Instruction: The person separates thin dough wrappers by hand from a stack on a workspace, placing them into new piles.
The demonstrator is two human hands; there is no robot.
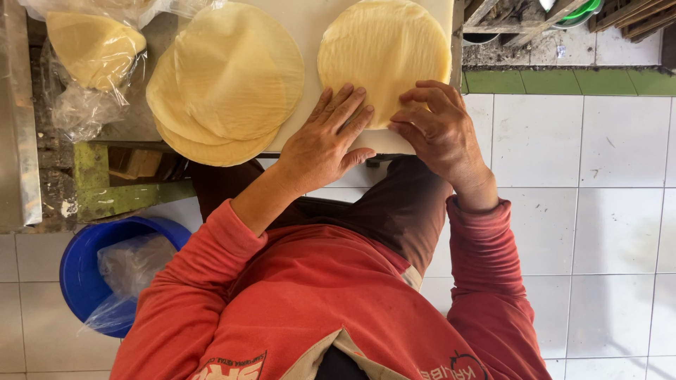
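Up close, left hand (325,144), right hand (438,130), thin round ridged pale-yellow wrapper (384,53), smooth white board (303,24)

Single round wrapper (384,60) on cutting board (310,28), wrapper stack (225,81) left, bucket (84,267) on floor below.

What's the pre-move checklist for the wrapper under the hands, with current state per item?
1. Left hand flat on the single round wrapper, near its lower edge: ok.
2. Right hand fingertips curled on the wrapper's lower right edge: ok.
3. Edge actually lifted or pinched: cannot tell, fingers cover it.
4. Wrapper fully on the white board: cannot tell; hands hide its near edge.
5. Stack of wrappers apart from the single one, with a gap between: ok.
6. Stack fully on the board: not ok, its left and lower edges overhang.
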